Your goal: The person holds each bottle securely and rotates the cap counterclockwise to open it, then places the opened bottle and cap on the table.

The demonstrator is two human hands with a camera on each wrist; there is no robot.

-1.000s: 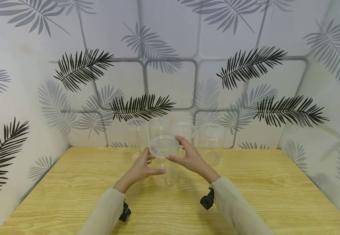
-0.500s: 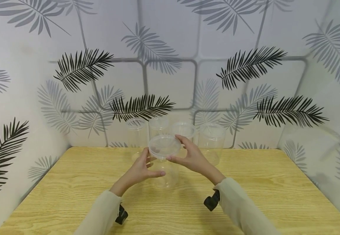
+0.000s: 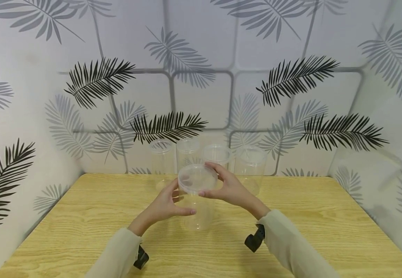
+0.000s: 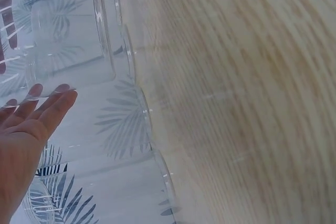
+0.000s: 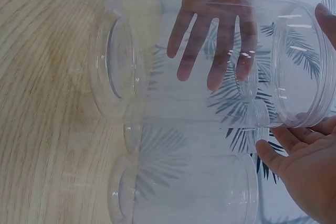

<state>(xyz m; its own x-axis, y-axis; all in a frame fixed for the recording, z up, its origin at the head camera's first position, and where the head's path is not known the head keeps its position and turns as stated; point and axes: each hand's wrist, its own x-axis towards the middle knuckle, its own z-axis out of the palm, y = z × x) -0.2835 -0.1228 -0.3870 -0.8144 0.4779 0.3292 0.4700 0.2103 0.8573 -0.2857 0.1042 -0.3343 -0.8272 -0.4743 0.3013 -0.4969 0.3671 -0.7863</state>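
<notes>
A clear plastic jar (image 3: pixel 201 218) with a round translucent lid (image 3: pixel 198 177) stands nearly upright between both hands in the head view. My left hand (image 3: pixel 166 204) grips the jar's body from the left, its thumb across the front. From the right, my right hand (image 3: pixel 232 190) holds the lid's rim, thumb at the front and fingers toward the back. In the right wrist view, the left hand's fingers (image 5: pixel 215 40) show through the clear wall, and the right hand (image 5: pixel 310 169) is by the lid end. The left wrist view shows the left hand (image 4: pixel 31 124) with its fingertips against the jar.
Several similar clear lidded jars stand in a row behind, among them one at the left (image 3: pixel 161 164) and one at the right (image 3: pixel 250 166). They are close to the leaf-patterned wall (image 3: pixel 201 100) at the back of the wooden table (image 3: pixel 82 224).
The jar has moved slightly toward the person and to the right, with both hands following it. The right forearm has shifted a little outward. The jars behind have stayed put.
</notes>
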